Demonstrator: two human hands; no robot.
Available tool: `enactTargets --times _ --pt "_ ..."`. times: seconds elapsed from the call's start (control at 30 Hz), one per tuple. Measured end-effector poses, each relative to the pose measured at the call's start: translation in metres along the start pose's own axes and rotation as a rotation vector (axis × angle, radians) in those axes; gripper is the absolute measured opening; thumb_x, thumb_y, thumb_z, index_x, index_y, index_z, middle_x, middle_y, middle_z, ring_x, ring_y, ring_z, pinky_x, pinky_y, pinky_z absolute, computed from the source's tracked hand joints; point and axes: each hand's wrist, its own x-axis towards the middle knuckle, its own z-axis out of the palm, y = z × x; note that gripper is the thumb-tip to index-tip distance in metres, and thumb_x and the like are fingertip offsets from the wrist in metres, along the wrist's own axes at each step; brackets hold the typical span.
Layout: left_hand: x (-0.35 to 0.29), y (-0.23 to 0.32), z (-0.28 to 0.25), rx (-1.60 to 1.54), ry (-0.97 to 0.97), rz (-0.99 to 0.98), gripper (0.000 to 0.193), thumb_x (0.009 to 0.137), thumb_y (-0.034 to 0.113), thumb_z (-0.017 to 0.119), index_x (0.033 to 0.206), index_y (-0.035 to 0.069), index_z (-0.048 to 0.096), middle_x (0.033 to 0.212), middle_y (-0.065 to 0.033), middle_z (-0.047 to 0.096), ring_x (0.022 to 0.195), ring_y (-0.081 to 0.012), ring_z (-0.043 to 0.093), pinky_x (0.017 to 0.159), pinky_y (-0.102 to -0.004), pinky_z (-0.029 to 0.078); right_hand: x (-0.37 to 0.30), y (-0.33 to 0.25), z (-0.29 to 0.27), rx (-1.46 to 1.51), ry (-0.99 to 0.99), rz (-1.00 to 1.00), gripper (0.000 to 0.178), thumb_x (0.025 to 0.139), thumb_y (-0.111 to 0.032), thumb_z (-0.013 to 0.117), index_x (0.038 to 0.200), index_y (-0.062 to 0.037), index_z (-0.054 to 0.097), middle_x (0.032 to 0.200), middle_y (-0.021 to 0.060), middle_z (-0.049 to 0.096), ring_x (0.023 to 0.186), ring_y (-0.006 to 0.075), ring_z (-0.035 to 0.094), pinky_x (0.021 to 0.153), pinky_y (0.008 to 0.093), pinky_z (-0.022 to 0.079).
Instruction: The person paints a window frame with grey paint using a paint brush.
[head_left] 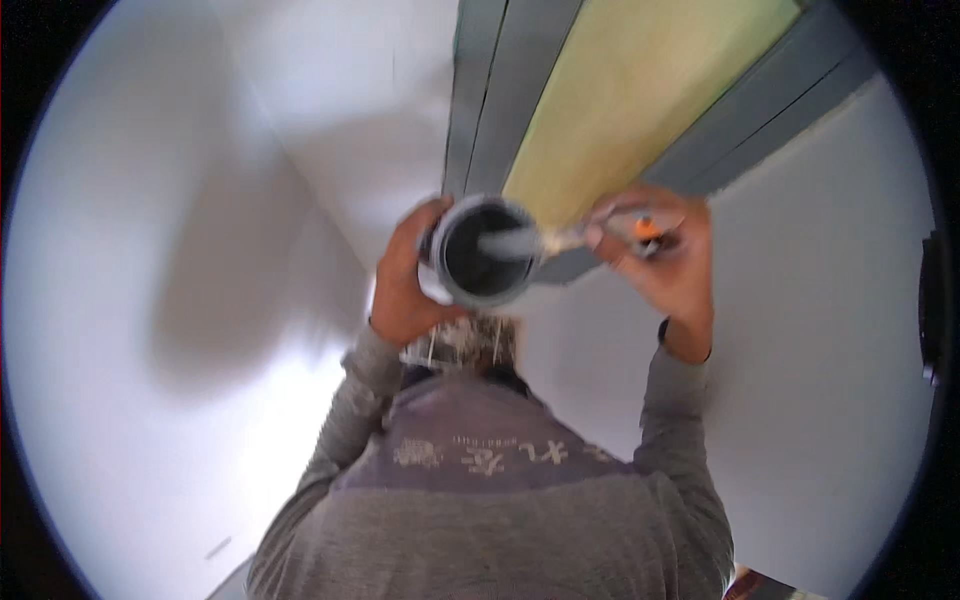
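A round paint can (462,284) with dark grey paint inside is in front of my chest, tipped so that its opening shows. My left hand (405,265) is closed round the can's left side. In my right hand (660,245) is a paintbrush (565,240), gripped by its handle, with an orange spot near the handle end. The pale, blurred bristles reach over the rim into the mouth of the can. Whether they touch the paint I cannot tell.
Ahead stands a grey door frame (485,90) around a yellow panel (630,85). Pale walls (820,300) flank me on both sides, with a shadow on the left one. Below the can a patterned black-and-white patch (455,345) shows. A dark object (932,305) sits at the right edge.
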Motion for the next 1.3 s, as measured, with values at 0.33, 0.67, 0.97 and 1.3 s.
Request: enactTargets --times 0.33,0.67,0.97,1.3 --pt "-0.008 0.01 0.011 0.036 -0.087 -0.012 0.111 0.051 0.025 0.101 0.145 0.002 0.046 0.141 -0.0193 0.056 0.131 -0.0369 0.056 0.109 -0.0441 0.046 -0.01 0.012 0.047 -0.356 -0.368 -0.263 0.019 0.084 -0.021 0.077 0.103 -0.0162 0.077 0.088 -0.0004 0.072 0.08 0.0233 0.066 0.068 0.0364 0.053" --pt "0.016 0.003 0.008 0.07 -0.096 0.004 0.111 0.055 0.03 0.102 0.143 0.0 0.043 0.131 -0.0169 0.065 0.12 -0.0278 0.065 0.104 -0.0427 0.052 0.007 0.017 0.038 -0.311 -0.32 -0.211 0.018 0.086 -0.026 0.074 0.103 -0.0182 0.076 0.084 0.0054 0.068 0.079 0.0255 0.066 0.068 0.0374 0.052" --pt "-0.005 0.032 0.01 0.018 -0.049 -0.037 0.11 0.053 0.032 0.102 0.142 0.0 0.046 0.13 -0.0155 0.066 0.12 -0.0291 0.066 0.105 -0.0429 0.052 -0.018 0.0 0.015 -0.127 -0.187 -0.017 0.017 0.086 -0.025 0.079 0.099 -0.0132 0.078 0.085 0.0097 0.072 0.076 0.0257 0.069 0.074 0.0352 0.054" --pt "0.043 0.045 -0.002 0.18 0.049 0.015 0.11 0.053 0.027 0.1 0.145 -0.002 0.046 0.137 -0.0196 0.06 0.126 -0.0342 0.06 0.108 -0.0423 0.047 0.005 0.01 -0.005 0.383 0.327 0.148 0.008 0.087 -0.001 0.077 0.091 0.0019 0.072 0.089 0.0058 0.073 0.083 0.0106 0.066 0.076 0.0272 0.053"
